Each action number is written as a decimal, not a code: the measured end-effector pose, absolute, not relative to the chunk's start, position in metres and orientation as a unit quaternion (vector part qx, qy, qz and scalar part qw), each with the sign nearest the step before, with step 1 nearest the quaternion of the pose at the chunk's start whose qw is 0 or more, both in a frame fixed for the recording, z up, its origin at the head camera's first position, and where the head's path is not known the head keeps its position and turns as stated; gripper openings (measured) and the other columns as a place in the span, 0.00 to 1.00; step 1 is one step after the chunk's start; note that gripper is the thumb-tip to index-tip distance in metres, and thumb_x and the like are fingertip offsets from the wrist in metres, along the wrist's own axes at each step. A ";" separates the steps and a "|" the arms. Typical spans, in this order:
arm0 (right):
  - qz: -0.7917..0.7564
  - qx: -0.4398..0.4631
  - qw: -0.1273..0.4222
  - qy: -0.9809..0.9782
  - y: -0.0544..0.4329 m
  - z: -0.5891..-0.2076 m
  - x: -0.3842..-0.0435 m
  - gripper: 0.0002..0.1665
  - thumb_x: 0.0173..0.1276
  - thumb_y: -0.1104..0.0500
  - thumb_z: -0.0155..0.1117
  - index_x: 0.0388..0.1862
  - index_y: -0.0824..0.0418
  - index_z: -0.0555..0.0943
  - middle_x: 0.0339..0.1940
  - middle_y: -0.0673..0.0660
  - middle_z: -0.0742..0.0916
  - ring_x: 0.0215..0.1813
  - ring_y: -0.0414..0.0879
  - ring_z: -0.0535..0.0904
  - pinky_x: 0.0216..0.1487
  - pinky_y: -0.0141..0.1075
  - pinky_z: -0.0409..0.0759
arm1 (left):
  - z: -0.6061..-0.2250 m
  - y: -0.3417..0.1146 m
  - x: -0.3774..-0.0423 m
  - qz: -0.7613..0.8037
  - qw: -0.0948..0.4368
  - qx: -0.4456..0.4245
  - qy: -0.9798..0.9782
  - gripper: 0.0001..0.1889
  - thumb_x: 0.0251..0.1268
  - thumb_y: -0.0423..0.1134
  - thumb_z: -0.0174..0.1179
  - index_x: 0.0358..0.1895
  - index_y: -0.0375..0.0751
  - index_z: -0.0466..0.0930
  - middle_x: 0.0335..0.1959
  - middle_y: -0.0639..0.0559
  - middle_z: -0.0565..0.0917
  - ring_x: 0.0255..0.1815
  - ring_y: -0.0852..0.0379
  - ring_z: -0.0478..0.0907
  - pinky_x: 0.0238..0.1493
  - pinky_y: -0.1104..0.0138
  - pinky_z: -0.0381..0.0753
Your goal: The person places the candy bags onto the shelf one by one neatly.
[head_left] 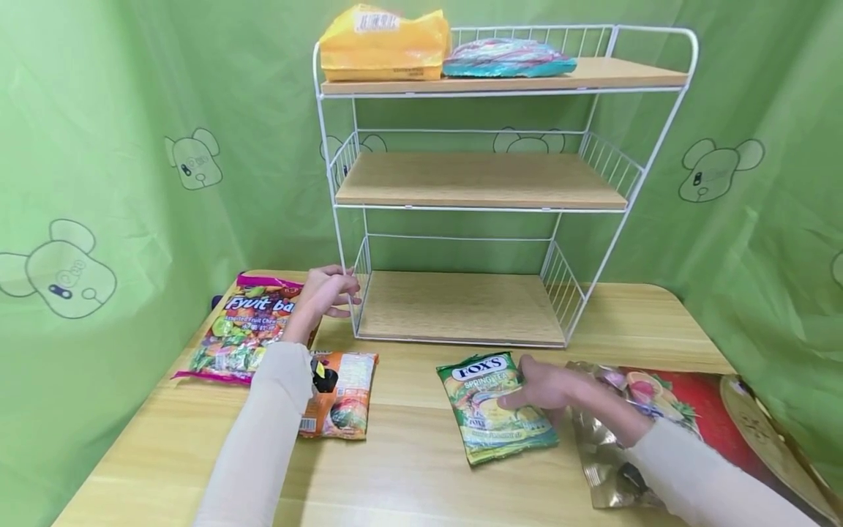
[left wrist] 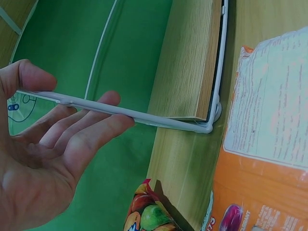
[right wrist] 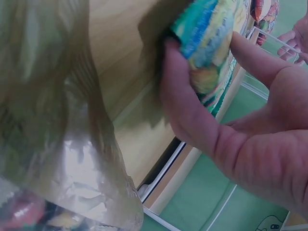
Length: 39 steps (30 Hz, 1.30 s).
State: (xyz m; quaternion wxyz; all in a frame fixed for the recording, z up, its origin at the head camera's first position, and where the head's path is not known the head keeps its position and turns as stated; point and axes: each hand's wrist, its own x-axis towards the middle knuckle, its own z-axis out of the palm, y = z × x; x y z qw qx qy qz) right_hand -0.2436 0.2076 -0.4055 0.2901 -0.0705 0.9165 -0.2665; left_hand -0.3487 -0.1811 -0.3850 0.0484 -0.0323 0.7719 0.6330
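Observation:
My left hand grips the front left post of a white wire rack, thumb on one side and fingers on the other. A green and yellow Fox's Spring Tea candy bag is pinched at its right edge by my right hand. The thumb lies over its printed front, with fingers at the back, as the right wrist view shows. Its far edge tilts up off the camera side there, and a shadow falls on the table beside it. The rack's bottom wooden shelf stands just behind the bag.
A Fyuit candy bag and an orange candy bag lie at the left, partly behind my left arm. Under my right forearm is a large red and gold bag. On the top shelf sit a yellow bag and a teal bag.

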 end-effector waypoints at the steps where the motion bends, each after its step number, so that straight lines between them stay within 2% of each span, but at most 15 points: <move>1: -0.267 -0.071 0.287 0.917 0.208 -0.406 -0.243 0.56 0.64 0.41 0.71 0.70 0.78 0.57 0.54 0.74 0.79 0.22 0.51 0.78 0.23 0.44 0.85 | -0.385 -0.181 -0.349 0.634 0.049 -0.032 0.771 0.20 0.62 0.36 0.60 0.58 0.36 0.78 0.52 0.39 0.86 0.55 0.35 0.84 0.49 0.48 0.90; 4: -0.270 -0.071 0.282 0.918 0.210 -0.408 -0.243 0.58 0.64 0.39 0.71 0.72 0.79 0.56 0.54 0.73 0.79 0.20 0.47 0.74 0.21 0.41 0.81 | -0.384 -0.180 -0.348 0.634 0.051 -0.031 0.771 0.21 0.62 0.36 0.60 0.59 0.35 0.77 0.53 0.38 0.85 0.55 0.35 0.85 0.51 0.47 0.89; 9: -0.291 -0.067 0.275 0.914 0.211 -0.410 -0.241 0.52 0.64 0.41 0.70 0.70 0.76 0.61 0.41 0.61 0.81 0.17 0.42 0.68 0.19 0.35 0.75 | -0.383 -0.180 -0.346 0.638 0.052 -0.031 0.768 0.22 0.62 0.36 0.60 0.60 0.35 0.77 0.55 0.36 0.85 0.56 0.35 0.84 0.52 0.46 0.88; 13: -0.307 -0.064 0.265 0.912 0.212 -0.411 -0.239 0.49 0.65 0.44 0.71 0.70 0.76 0.63 0.34 0.59 0.80 0.17 0.41 0.66 0.20 0.37 0.76 | -0.384 -0.181 -0.346 0.637 0.054 -0.033 0.768 0.22 0.62 0.36 0.60 0.60 0.36 0.77 0.53 0.39 0.86 0.55 0.36 0.85 0.52 0.47 0.89; 17: -0.314 -0.066 0.247 0.914 0.212 -0.410 -0.238 0.47 0.64 0.46 0.72 0.68 0.76 0.65 0.36 0.60 0.82 0.25 0.46 0.73 0.31 0.45 0.84 | -0.385 -0.181 -0.346 0.638 0.052 -0.032 0.768 0.23 0.62 0.36 0.60 0.61 0.36 0.77 0.51 0.40 0.86 0.55 0.36 0.85 0.52 0.46 0.88; 20: -0.314 -0.088 0.220 0.919 0.212 -0.409 -0.238 0.46 0.63 0.47 0.73 0.66 0.76 0.67 0.43 0.63 0.84 0.38 0.51 0.80 0.47 0.53 0.87 | -0.385 -0.181 -0.346 0.639 0.050 -0.033 0.767 0.22 0.62 0.36 0.60 0.60 0.35 0.77 0.51 0.39 0.86 0.55 0.35 0.85 0.52 0.46 0.88; 23: -0.317 -0.099 0.198 0.922 0.211 -0.409 -0.237 0.43 0.62 0.49 0.74 0.65 0.74 0.69 0.44 0.62 0.85 0.43 0.52 0.82 0.51 0.54 0.86 | -0.385 -0.180 -0.347 0.640 0.050 -0.032 0.766 0.22 0.62 0.36 0.60 0.60 0.35 0.77 0.52 0.39 0.86 0.55 0.35 0.85 0.51 0.46 0.88; 25: -0.324 -0.108 0.189 0.921 0.211 -0.409 -0.237 0.37 0.62 0.51 0.73 0.62 0.71 0.72 0.43 0.61 0.85 0.43 0.51 0.82 0.49 0.51 0.87 | -0.385 -0.181 -0.348 0.642 0.053 -0.033 0.765 0.22 0.62 0.36 0.60 0.60 0.35 0.77 0.53 0.40 0.86 0.55 0.36 0.85 0.51 0.46 0.88; 26: -0.331 -0.109 0.190 0.918 0.210 -0.409 -0.236 0.33 0.63 0.52 0.73 0.59 0.70 0.73 0.40 0.58 0.85 0.40 0.49 0.81 0.45 0.48 0.87 | -0.385 -0.181 -0.349 0.642 0.054 -0.032 0.764 0.21 0.63 0.36 0.60 0.60 0.35 0.77 0.53 0.40 0.86 0.56 0.35 0.84 0.51 0.46 0.88; 30: -0.365 -0.113 0.202 0.902 0.209 -0.405 -0.235 0.29 0.65 0.56 0.69 0.60 0.68 0.73 0.37 0.57 0.85 0.36 0.48 0.82 0.40 0.40 0.86 | -0.383 -0.182 -0.349 0.641 0.063 -0.035 0.764 0.22 0.64 0.35 0.59 0.61 0.34 0.76 0.52 0.40 0.86 0.57 0.33 0.83 0.54 0.44 0.87; 35: -0.390 -0.113 0.217 0.888 0.206 -0.400 -0.233 0.40 0.67 0.59 0.66 0.74 0.69 0.64 0.37 0.57 0.87 0.34 0.48 0.84 0.38 0.42 0.87 | -0.384 -0.183 -0.349 0.640 0.065 -0.039 0.765 0.22 0.64 0.34 0.59 0.61 0.34 0.76 0.49 0.42 0.87 0.57 0.33 0.83 0.55 0.43 0.86; 39: -0.404 -0.116 0.216 0.881 0.204 -0.398 -0.232 0.41 0.68 0.61 0.64 0.76 0.70 0.61 0.35 0.57 0.87 0.32 0.49 0.84 0.33 0.43 0.87 | -0.385 -0.182 -0.348 0.640 0.058 -0.036 0.765 0.21 0.63 0.36 0.60 0.60 0.36 0.77 0.50 0.42 0.87 0.57 0.34 0.83 0.52 0.46 0.88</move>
